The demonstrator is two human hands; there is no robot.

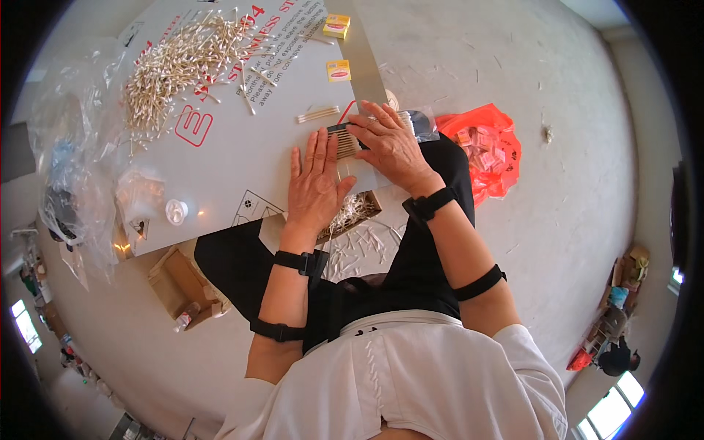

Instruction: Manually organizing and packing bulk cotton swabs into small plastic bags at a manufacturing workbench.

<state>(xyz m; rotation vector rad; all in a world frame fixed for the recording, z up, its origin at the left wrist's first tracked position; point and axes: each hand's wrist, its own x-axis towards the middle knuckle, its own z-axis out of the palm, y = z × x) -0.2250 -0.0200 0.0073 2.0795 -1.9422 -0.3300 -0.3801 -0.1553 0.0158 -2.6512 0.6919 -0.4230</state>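
My left hand lies flat, palm down, on the white printed board, its fingertips against a small dark tray filled with a row of cotton swabs. My right hand covers the right side of that tray, fingers spread over the swabs. A short bundle of swabs lies just beyond the tray. A big loose heap of cotton swabs covers the board's far left.
Small yellow boxes sit at the board's far edge. An orange bag of packets lies on the floor at right. A clear plastic bag is at left. A cardboard box and scattered swabs are below the board.
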